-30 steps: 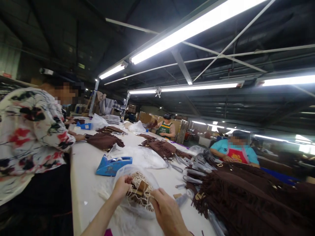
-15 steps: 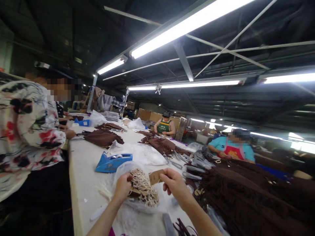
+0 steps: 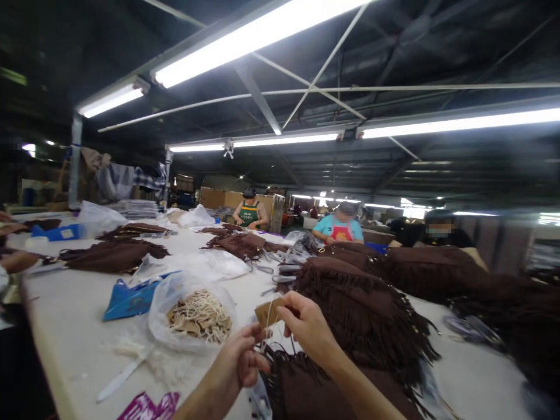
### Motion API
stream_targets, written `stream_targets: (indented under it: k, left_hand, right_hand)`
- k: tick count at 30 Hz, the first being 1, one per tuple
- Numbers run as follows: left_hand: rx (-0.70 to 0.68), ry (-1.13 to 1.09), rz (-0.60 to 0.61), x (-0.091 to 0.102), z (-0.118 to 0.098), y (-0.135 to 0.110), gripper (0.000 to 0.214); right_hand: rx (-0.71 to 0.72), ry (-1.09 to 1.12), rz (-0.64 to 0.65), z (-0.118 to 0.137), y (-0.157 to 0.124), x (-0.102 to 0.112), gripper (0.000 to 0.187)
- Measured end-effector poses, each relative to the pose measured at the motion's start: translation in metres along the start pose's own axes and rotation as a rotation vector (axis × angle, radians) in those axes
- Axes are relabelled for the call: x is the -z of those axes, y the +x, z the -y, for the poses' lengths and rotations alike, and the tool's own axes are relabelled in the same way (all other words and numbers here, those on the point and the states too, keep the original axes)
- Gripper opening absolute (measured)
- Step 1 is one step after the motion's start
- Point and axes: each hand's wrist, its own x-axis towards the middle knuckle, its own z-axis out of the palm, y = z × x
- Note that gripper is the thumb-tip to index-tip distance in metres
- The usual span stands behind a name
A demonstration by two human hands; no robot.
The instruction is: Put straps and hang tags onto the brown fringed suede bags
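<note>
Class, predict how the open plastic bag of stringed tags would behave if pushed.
The plastic bag would probably crumple, as it looks thin, translucent and creased. The loosely heaped tags would likely shift inside, and their tangled strings might drag several along together.

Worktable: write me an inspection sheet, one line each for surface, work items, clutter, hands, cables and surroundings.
Surface: white table, widely covered.
Work items: tag up between the hands; more corded tags in an open bag; brown fringed cloths heaped at right.
Clutter: blue tape dispenser beside the bag; purple wrapper at the near edge of the view.
Hands: right hand pinches the tag; left hand just below it, grip unclear.
Cables: nothing seen.
Surroundings: co-workers beyond the table; lit tubes overhead.
</note>
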Motion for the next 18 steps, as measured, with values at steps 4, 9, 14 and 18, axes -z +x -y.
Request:
stream_targets:
  k: [4, 9, 14, 18]
  left_hand:
    - [0.048, 0.059, 0.034, -0.037, 0.034, 0.000, 0.055]
    - [-0.087, 0.654, 0.026, -0.038, 0.009, -0.019, 0.056]
    - [-0.149, 1.244, 0.140, -0.058, -0.043, -0.046, 0.035]
    - [-0.175, 1.515, 0.316, -0.095, -0.053, -0.056, 0.026]
  right_hand:
    - [0.056, -0.070, -0.054, 0.002, -0.021, 0.024, 0.015]
    - [0.044, -0.437, 0.010, -0.011, -0.064, 0.071, 0.014]
    - [-0.132, -0.379, 0.514, -0.012, -0.113, 0.110, 0.026]
    - [-0.181, -0.291, 0.466, -0.003, -0.125, 0.106, 0.033]
